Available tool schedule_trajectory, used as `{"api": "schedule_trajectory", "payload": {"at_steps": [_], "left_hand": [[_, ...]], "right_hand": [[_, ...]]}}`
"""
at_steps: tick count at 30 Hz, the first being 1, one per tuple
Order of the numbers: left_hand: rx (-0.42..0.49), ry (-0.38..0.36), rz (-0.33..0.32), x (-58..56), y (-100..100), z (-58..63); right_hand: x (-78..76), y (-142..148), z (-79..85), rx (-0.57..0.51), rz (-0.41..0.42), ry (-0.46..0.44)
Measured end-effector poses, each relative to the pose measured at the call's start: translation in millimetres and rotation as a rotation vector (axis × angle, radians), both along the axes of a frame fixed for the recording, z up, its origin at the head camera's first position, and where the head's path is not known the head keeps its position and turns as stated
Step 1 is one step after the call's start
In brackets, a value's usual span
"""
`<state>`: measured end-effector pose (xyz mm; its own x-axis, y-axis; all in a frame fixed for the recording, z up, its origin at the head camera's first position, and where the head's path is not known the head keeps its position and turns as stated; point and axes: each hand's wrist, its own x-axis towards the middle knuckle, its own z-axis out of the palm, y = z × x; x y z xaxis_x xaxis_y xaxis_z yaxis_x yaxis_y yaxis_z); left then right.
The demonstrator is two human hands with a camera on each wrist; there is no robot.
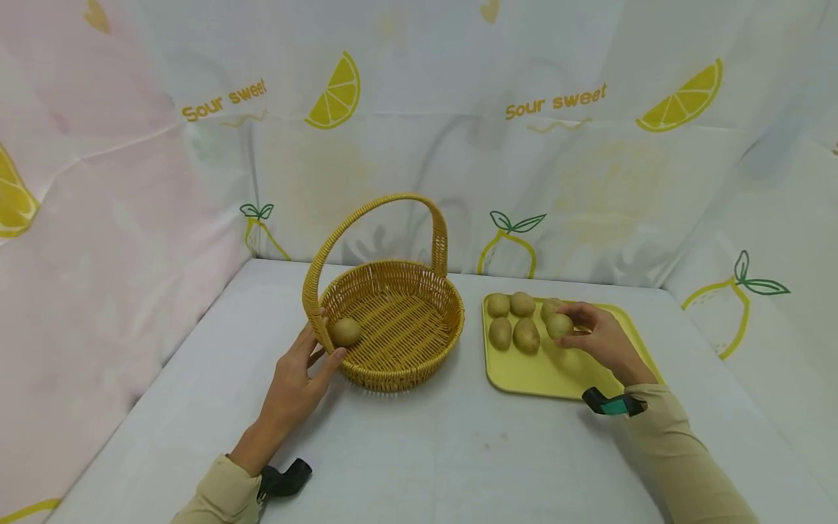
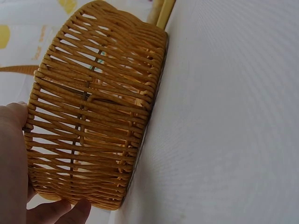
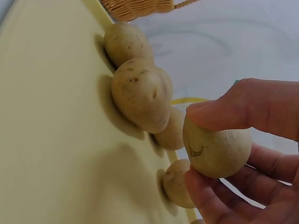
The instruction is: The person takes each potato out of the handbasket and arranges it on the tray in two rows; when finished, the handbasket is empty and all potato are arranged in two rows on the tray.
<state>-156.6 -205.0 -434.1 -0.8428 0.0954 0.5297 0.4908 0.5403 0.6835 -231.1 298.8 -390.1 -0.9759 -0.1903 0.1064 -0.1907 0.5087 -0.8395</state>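
A yellow-brown wicker basket (image 1: 393, 378) with a tall arched handle stands left of centre. My left hand (image 1: 297, 382) holds its left side near the foot of the handle; in the left wrist view the fingers (image 2: 77, 212) curve against the woven wall (image 2: 93, 107). Inside the basket, by that hand, lies one potato (image 1: 346, 332). Over the yellow tray (image 1: 543, 378), my right hand (image 1: 599, 338) pinches another potato (image 3: 217, 149) between thumb and fingers, lifted off the tray surface. Several more potatoes (image 1: 527, 335) lie on the tray's far left part.
A white cloth covers the table (image 1: 425, 451), with the basket and tray set side by side on it. Behind the table hangs a fabric backdrop (image 1: 406, 145) printed with lemons and lettering; similar cloth lines both sides.
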Motion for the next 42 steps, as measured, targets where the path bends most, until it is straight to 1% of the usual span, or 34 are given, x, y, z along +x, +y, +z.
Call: {"api": "schedule_trajectory", "payload": {"at_steps": [7,13,21,31,42], "left_hand": [[0.003,-0.008,-0.003,0.9,0,0.1],[0.001,-0.007,-0.001,0.4,0,-0.1],[-0.003,-0.006,0.002,0.3,0,0.5],[0.001,-0.016,-0.001,0.3,0,-0.1],[0.009,-0.009,-0.012,0.7,0,0.8]], "right_hand": [[-3.7,4,-9.9,0.006,0.024,0.034],[-4.9,7,-16.3,0.023,0.018,0.019],[-5.9,9,-19.8,0.034,0.010,0.004],[-7.0,8,-23.8,0.090,-0.011,0.003],[-7.9,10,-24.9,0.084,0.002,-0.004]]}}
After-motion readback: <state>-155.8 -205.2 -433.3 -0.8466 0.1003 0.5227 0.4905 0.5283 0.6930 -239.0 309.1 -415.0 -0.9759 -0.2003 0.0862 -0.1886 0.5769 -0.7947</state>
